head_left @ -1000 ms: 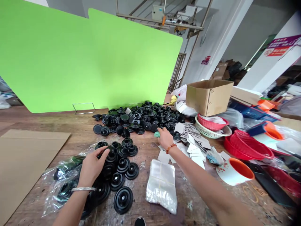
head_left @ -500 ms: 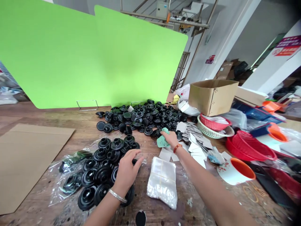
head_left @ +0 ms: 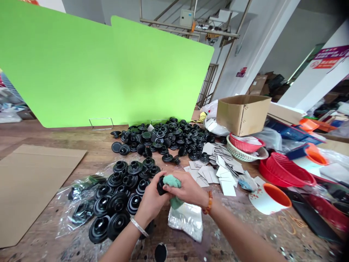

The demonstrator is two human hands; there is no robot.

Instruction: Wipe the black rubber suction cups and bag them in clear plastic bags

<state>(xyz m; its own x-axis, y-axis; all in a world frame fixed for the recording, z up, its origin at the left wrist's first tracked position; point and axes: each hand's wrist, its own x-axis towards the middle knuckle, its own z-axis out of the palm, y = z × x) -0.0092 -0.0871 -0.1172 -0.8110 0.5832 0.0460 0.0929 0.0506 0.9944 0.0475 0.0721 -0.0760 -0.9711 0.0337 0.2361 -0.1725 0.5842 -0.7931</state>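
Note:
Between my two hands, above the table, is a black round knob-like part. My left hand is closed around its left side. My right hand is closed on a pale green cloth, which presses against the part. Below my hands lies a stack of clear plastic bags, partly covered by them. Left of my left hand stands a group of black stepped discs, some on clear plastic. Farther back is a large heap of similar black parts.
White square cards lie scattered to the right. Beyond them are a cardboard box, a cream basket, red baskets and a white-and-orange cylinder. A cardboard sheet lies left; green panels stand behind.
My right hand has come back from the heap with the cloth and a black part. My left hand has moved right and closed on that part; the hands now meet.

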